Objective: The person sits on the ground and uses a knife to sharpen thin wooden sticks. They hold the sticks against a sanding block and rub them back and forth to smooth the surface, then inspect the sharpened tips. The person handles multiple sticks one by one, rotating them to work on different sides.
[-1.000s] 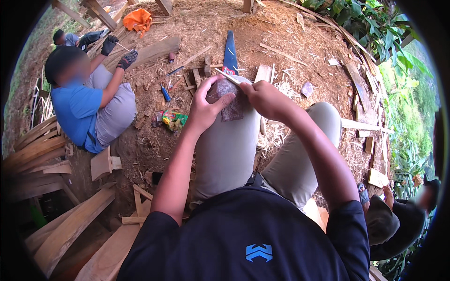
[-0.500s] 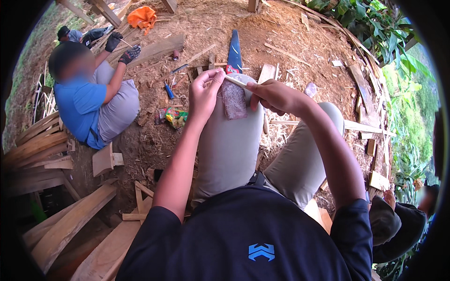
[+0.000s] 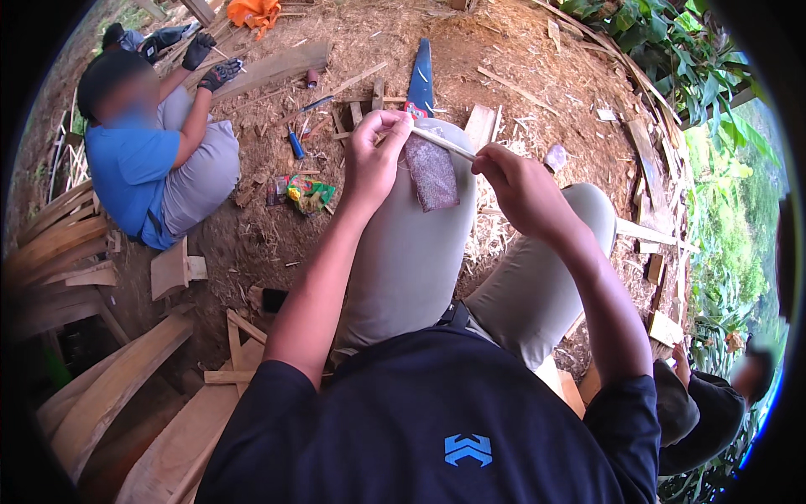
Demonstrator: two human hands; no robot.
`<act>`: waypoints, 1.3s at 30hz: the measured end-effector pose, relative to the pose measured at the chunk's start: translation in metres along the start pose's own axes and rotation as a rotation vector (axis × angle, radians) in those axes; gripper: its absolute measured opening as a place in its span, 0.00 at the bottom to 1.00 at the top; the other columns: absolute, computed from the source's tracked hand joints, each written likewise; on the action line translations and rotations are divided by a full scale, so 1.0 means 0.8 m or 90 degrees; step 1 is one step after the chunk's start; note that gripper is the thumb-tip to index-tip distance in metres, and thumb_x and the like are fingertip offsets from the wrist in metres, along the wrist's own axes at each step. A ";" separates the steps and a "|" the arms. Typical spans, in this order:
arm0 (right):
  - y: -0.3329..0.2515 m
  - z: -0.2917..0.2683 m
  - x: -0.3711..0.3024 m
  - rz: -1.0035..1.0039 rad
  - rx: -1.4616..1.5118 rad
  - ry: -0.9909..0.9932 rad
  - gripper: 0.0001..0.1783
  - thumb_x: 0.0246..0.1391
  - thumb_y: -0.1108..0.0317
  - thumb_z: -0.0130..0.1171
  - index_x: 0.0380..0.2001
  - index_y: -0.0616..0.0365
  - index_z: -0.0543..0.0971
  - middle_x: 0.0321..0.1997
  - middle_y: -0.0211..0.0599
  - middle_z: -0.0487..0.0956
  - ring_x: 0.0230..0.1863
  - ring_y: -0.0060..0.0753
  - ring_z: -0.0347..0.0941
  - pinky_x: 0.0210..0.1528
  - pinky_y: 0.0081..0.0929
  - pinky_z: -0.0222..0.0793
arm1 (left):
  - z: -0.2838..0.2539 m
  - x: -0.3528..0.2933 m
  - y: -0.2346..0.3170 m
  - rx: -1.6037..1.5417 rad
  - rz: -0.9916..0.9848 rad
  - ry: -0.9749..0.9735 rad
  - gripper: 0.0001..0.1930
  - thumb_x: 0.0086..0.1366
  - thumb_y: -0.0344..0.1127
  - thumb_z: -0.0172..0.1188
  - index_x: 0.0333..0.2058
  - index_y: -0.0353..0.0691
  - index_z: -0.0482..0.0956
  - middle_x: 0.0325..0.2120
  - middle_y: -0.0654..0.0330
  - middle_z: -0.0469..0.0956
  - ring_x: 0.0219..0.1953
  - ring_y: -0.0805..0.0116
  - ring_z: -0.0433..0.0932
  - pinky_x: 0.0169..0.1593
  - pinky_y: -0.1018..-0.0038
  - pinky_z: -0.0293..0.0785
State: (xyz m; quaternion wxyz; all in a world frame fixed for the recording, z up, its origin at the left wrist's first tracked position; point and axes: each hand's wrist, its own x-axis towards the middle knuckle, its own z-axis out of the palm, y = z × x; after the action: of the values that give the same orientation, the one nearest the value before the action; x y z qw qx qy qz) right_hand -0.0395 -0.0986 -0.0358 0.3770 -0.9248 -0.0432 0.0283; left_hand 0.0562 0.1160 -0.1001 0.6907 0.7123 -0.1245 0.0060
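A thin, pale wooden stick (image 3: 442, 142) slants between my two hands above my left knee. My left hand (image 3: 378, 155) pinches its far left end between thumb and fingers. At the stick's right end, the fingers of my right hand (image 3: 519, 185) are closed on it; whether they also hold something small cannot be made out. Below the stick, a flat, speckled, reddish-grey patch (image 3: 433, 178) with a rough look lies on my left trouser leg. Just beyond the knee, a handsaw (image 3: 421, 80) with a blue blade and red handle part rests on the ground.
Wood shavings and offcuts cover the ground. A blue-handled tool (image 3: 295, 144) and a colourful wrapper (image 3: 309, 193) lie left of my knee. A gloved co-worker (image 3: 138, 151) sits at left, another person (image 3: 705, 403) at lower right. Curved planks (image 3: 126, 386) are stacked at lower left.
My right hand has slid right and slightly down along the stick, away from my left hand, and its fingers have curled in. The view has shifted a little.
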 end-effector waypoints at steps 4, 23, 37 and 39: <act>-0.013 -0.008 0.000 0.122 -0.077 -0.075 0.19 0.69 0.55 0.46 0.36 0.60 0.76 0.30 0.50 0.81 0.38 0.56 0.79 0.41 0.51 0.70 | -0.006 -0.006 0.009 0.001 -0.019 -0.066 0.12 0.72 0.37 0.57 0.46 0.35 0.76 0.45 0.58 0.78 0.48 0.74 0.76 0.55 0.76 0.69; -0.051 0.043 -0.022 0.077 -0.398 0.014 0.21 0.71 0.57 0.42 0.28 0.60 0.70 0.14 0.46 0.77 0.17 0.48 0.78 0.17 0.43 0.74 | -0.009 -0.026 0.004 0.128 0.038 -0.112 0.44 0.55 0.46 0.75 0.63 0.31 0.61 0.61 0.44 0.66 0.66 0.54 0.63 0.70 0.60 0.56; -0.045 0.010 0.018 0.109 -0.053 -0.104 0.29 0.72 0.55 0.39 0.29 0.70 0.77 0.28 0.67 0.77 0.35 0.66 0.77 0.42 0.53 0.71 | -0.013 -0.014 0.002 0.090 0.025 -0.121 0.48 0.54 0.51 0.75 0.64 0.31 0.59 0.59 0.41 0.68 0.64 0.51 0.66 0.67 0.59 0.60; -0.053 -0.008 0.027 0.192 -0.004 -0.215 0.32 0.72 0.50 0.39 0.31 0.72 0.77 0.26 0.60 0.78 0.30 0.57 0.76 0.42 0.45 0.71 | -0.021 -0.017 0.003 0.095 0.016 -0.130 0.50 0.54 0.52 0.75 0.65 0.32 0.57 0.61 0.40 0.66 0.66 0.51 0.63 0.69 0.59 0.58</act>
State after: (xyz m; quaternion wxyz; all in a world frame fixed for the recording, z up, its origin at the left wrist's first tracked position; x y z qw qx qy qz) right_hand -0.0198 -0.0704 -0.0022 0.3532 -0.9040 0.0327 0.2388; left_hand 0.0456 0.1349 -0.0998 0.6197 0.7568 -0.2020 -0.0487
